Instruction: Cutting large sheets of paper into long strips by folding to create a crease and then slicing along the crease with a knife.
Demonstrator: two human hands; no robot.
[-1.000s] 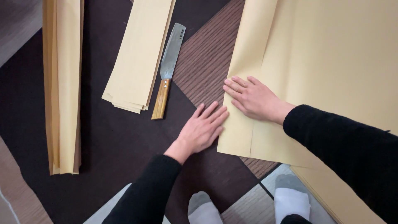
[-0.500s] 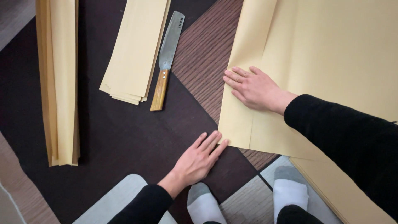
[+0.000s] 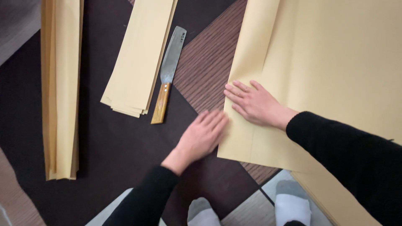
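My right hand [image 3: 256, 103] lies flat, fingers spread, on the left part of a large folded sheet of tan paper [image 3: 326, 62]. My left hand [image 3: 202, 134], blurred, rests palm down on the dark floor with its fingertips touching the sheet's folded left edge. A knife [image 3: 168, 73] with a broad steel blade and a wooden handle lies on the floor just up and left of my left hand, untouched. Neither hand holds anything.
A stack of cut tan paper strips [image 3: 140, 58] lies beside the knife's blade. A long folded bundle of tan paper [image 3: 63, 88] lies at the far left. My socked feet [image 3: 289, 203] show at the bottom edge, near more tan sheets [image 3: 335, 196].
My left hand slid down along the sheet's folded edge toward me, then came back up along it. My right hand stayed pressed flat on the paper.
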